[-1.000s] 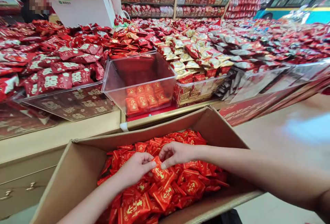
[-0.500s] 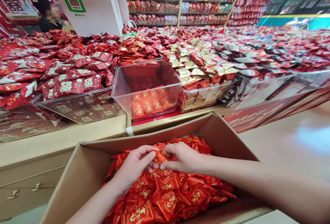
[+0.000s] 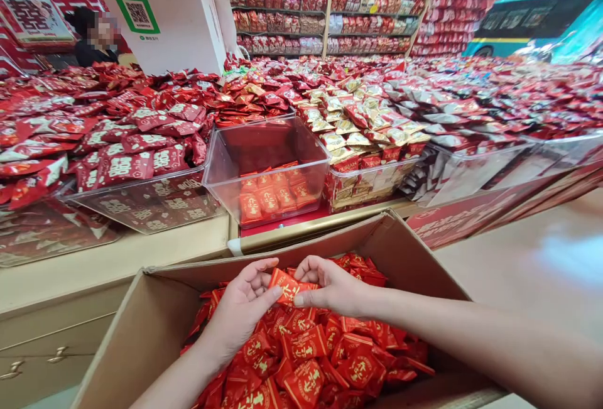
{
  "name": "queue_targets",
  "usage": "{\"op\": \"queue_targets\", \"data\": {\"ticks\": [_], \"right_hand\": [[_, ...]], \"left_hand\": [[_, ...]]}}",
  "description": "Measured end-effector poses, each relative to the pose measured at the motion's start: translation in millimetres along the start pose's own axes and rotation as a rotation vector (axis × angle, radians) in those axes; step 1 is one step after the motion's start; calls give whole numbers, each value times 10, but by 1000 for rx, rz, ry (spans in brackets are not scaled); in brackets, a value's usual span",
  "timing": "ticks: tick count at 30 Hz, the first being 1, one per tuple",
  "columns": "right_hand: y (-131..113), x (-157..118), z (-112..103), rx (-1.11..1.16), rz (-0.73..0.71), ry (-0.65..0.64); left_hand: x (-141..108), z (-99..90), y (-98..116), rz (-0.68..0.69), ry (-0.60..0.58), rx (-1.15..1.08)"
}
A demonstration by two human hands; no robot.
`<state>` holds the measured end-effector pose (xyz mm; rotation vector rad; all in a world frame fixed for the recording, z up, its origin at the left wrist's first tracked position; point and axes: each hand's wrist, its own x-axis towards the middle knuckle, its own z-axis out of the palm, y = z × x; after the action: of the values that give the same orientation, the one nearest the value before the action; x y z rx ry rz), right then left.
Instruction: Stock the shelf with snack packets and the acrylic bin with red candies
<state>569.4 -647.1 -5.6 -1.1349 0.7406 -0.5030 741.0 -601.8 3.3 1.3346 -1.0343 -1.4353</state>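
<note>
Between my two hands, above the heap in a cardboard box (image 3: pixel 122 327), is a red packet with gold print (image 3: pixel 286 286). My left hand (image 3: pixel 249 296) pinches its left side between thumb and fingers. The fingers and thumb of my right hand (image 3: pixel 330 286) close on its right side. Many similar red packets (image 3: pixel 306 381) fill the box below. Beyond the box stands a clear bin (image 3: pixel 266 173) with rows of the same red packets (image 3: pixel 268 200) on its bottom.
Heaped bins of dark red packets (image 3: pixel 125 164) stand left, gold and white packets (image 3: pixel 351 139) right. A white carton with a green code sign (image 3: pixel 179 19) stands behind. A person (image 3: pixel 97 38) is at the back left. Shelves (image 3: pixel 287 19) line the back.
The packet between my hands has turned, so more of its printed face shows. My left fingers have shifted on it. The view has tilted up slightly.
</note>
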Motion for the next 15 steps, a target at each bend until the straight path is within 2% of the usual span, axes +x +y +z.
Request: {"op": "queue_targets", "data": {"ticks": [4,6,8,10,12,15], "right_hand": [[41,46,-33,-114,58,-36],[0,18,-36,-243,14,-58],[-160,-63,-18,-385,-74,-81],[-471,-160,17,-479,-206,-108],[-905,-202,49,-522,-393,-72],[-1593,-18,47,-582,-640,126]], "left_hand": [[-13,-12,-8,11,-27,51],[-27,-22,15,37,-25,41],[-42,-48,51,41,-5,-17],[-53,-91,84,24,34,-67],[-54,-134,96,8,62,-52],[-29,-159,58,4,67,25]]}}
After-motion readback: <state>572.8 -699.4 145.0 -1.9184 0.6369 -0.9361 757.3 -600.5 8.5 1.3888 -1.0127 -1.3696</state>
